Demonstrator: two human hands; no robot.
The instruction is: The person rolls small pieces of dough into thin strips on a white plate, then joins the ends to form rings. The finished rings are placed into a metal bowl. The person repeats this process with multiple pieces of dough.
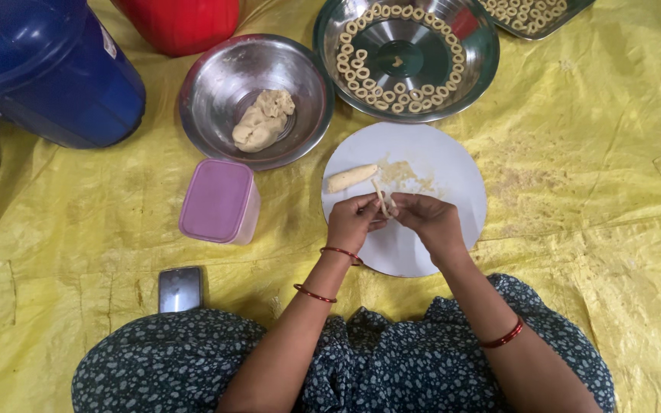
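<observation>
While both hands meet over the near-left part of the round white plate [437,191], the left hand [351,222] and the right hand [428,220] pinch a thin pale strand of dough [381,200] between their fingers; each hand's fingers are closed on it, though how far the strand is already curled is hard to make out at this size. Just beyond the left hand, a short thick roll of dough [351,178] lies on the plate's left edge, with smears and crumbs of dough beside it.

Far of the plate stands a wide steel bowl [477,69], its inner slope lined with many small dough rings [361,73] and one scrap at the centre. To its left, a smaller steel bowl [208,99] holds a lump of beige dough [263,120]. At the far right corner, a steel tray [568,17] carries more rings.

Near that smaller bowl sits a square plastic box with a lilac lid [217,200], closed, and nearer still a dark phone [180,288] lies flat. A blue plastic drum [47,73] and a red container [181,23] stand far left. All rest on a crumpled yellow plastic sheet [590,191] spread over the floor.
</observation>
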